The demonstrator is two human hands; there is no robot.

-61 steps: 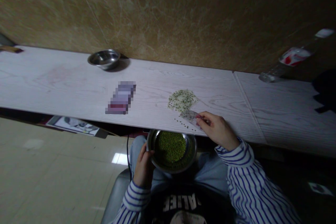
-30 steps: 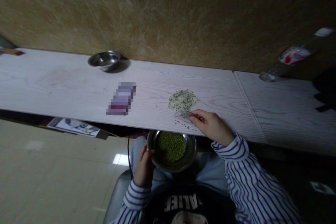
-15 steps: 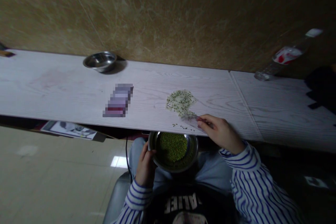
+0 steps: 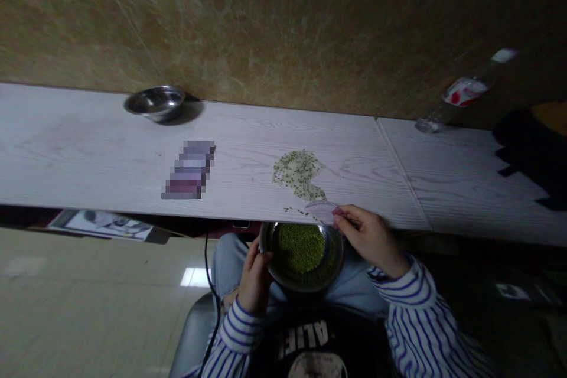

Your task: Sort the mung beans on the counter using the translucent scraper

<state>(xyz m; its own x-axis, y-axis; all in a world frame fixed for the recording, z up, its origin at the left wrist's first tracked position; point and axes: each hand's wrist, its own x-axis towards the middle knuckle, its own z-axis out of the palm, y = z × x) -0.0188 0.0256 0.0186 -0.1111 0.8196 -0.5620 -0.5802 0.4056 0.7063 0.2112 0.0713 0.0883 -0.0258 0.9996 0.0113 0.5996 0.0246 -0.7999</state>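
The left hand [image 4: 256,277] is gripping the left rim of a round, shiny metal bowl [image 4: 335,263] of small green beans [image 4: 302,249] above the lap. The right hand [image 4: 368,236], fingers pinched together, is holding a thin, clear plastic piece [image 4: 319,211] beside a pale, green-speckled heap of grains [image 4: 296,170] that is lying on the white wood-grain surface [image 4: 239,130].

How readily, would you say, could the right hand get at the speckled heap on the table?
Probably yes: the right hand is close to the speckled heap, with only the translucent piece it holds between them.
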